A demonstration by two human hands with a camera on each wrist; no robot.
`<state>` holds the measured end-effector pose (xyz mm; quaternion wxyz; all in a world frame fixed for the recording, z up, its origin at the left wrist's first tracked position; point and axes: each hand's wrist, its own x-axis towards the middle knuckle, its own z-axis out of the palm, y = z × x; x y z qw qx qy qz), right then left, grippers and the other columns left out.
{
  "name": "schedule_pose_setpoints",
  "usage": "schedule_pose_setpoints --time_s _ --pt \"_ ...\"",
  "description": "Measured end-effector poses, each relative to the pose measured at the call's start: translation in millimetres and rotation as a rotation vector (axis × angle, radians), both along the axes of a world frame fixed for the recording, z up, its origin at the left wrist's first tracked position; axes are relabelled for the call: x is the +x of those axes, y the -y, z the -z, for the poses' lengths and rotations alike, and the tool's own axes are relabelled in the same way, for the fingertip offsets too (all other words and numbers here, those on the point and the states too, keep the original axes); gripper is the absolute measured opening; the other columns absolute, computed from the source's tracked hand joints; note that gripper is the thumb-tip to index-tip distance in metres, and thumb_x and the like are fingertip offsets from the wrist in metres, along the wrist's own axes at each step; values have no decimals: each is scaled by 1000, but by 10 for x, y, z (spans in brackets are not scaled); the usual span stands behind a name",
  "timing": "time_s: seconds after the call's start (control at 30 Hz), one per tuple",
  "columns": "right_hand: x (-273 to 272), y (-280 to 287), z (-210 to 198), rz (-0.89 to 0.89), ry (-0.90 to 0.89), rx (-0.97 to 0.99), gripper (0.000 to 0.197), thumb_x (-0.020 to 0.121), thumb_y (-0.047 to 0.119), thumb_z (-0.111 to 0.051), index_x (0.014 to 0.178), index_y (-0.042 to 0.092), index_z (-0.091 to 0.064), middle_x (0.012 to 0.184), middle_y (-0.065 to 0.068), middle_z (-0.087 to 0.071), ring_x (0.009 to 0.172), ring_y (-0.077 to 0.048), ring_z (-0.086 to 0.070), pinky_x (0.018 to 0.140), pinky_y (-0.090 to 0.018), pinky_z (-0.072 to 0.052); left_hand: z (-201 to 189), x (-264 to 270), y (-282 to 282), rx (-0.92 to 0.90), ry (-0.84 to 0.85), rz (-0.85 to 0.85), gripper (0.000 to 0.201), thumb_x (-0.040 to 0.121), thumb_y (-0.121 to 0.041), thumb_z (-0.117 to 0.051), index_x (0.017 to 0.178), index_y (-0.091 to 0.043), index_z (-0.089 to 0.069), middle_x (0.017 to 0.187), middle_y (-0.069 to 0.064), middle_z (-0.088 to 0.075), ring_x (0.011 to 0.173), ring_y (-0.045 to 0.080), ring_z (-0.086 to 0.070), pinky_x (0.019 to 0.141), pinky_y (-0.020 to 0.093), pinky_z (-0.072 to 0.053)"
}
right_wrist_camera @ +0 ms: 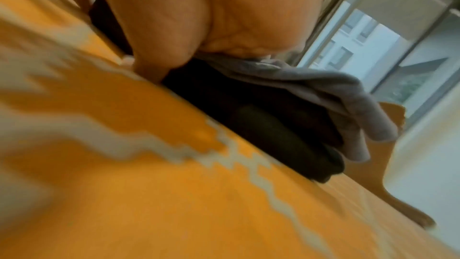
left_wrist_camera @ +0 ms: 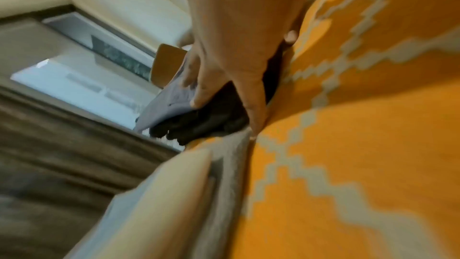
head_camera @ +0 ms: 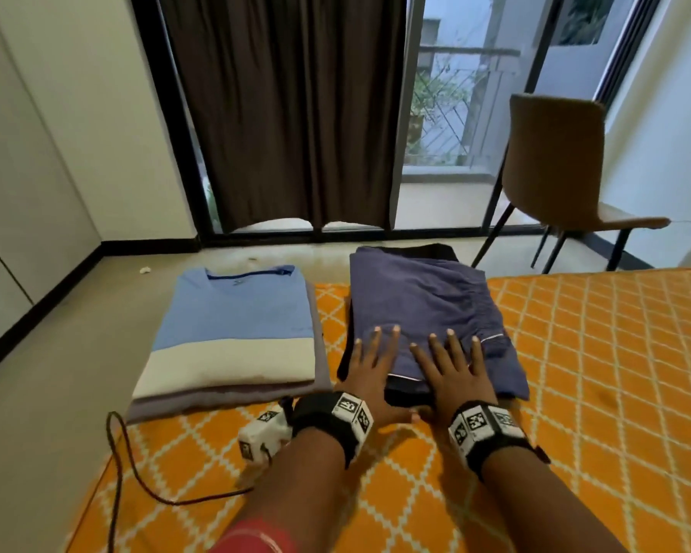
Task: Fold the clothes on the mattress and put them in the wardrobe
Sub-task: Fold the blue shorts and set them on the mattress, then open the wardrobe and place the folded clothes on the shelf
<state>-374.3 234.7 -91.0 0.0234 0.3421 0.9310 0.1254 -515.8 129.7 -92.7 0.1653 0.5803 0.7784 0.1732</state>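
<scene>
Left hand (head_camera: 370, 373), right hand (head_camera: 449, 373) flat, fingers straight, pressing navy stack (head_camera: 427, 305); risk: careless lift slides layers, unfolds.

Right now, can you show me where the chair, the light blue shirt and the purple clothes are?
chair (head_camera: 551, 153): head view, on its brown backrest.
light blue shirt (head_camera: 236, 309): head view, on its blue chest part.
purple clothes (head_camera: 419, 297): head view, on the top folded layer, beyond the fingertips.
</scene>
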Motion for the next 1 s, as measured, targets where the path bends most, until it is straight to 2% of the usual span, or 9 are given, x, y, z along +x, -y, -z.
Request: schedule_pose_setpoints --time_s 0.13,0.23,0.33,0.43,0.5,0.63,0.83,0.9,1.0 --pt "120 403 -93 158 -202 -94 151 30 47 -96 152 21 -9 160 -16 -12 146 -42 -7 114 -65 6 -109 70 739 -161 122 -227 157 50 -59 -87 141 -33 38 152 6 40 145 32 25 120 52 -10" --pt "378 786 74 164 -333 -223 167 6 54 -93 151 23 -16 157 -20 -25 145 -44 -14 114 -64 3 202 389 1356 -193 -10 -246 122 79 -56 -70 145 -38 31 161 12 16 150 32 1 118 44 -26" --pt "526 1396 -48 188 -156 -376 142 46 56 -90 154 33 0 163 -10 5 148 -39 7 111 -68 -5 680 369 1758 -216 -314 -363 109 74 -86 -35 155 -27 9 163 12 -3 137 27 -37 67 33 -60" --pt "509 2223 -217 167 170 -584 70 96 60 -36 152 45 3 163 -2 14 147 -44 6 115 -61 -8 581 815 2318 -330 -415 -258 65 98 -58 -20 153 -24 -22 158 1 -30 139 21 -40 100 70 -30" --pt "473 2737 -296 59 282 -692 58 102 53 -24 154 39 -2 163 3 13 146 -45 8 117 -56 -10 203 1255 2765 -486 -358 -56 52 104 -35 -26 154 -29 -14 162 -11 -13 148 10 -17 106 75 -2" --pt "516 3268 -415 -155 510 -620 79 96 47 -50 156 18 -7 163 -2 7 148 -39 -1 118 -55 -18 93 1595 3594 -511 -25 -127 65 105 -38 -33 156 -26 7 162 -5 17 150 20 13 113 66 4" --pt "438 3957 -776 -373 439 -620 33 91 34 -56 122 23 -63 129 -11 -57 113 -35 -59 90 -44 -50 -476 1837 4278 -338 242 -314 56 96 -43 -47 146 -24 -35 150 4 -40 138 27 -38 115 61 -17" --pt "266 4153 -849 -441 383 -696 32 93 25 -56 123 19 -63 127 -11 -60 115 -34 -58 93 -42 -50 -591 1607 4363 -175 362 -473 48 86 -39 -51 131 -25 -51 132 7 -57 119 31 -55 103 50 -42" --pt "-180 4310 -874 -484 226 -771 51 93 18 -59 142 19 -46 144 -9 -48 128 -30 -49 104 -43 -43 -549 1061 4381 -154 302 -594 55 87 -26 -59 138 -14 -44 139 13 -48 124 33 -49 100 47 -45"
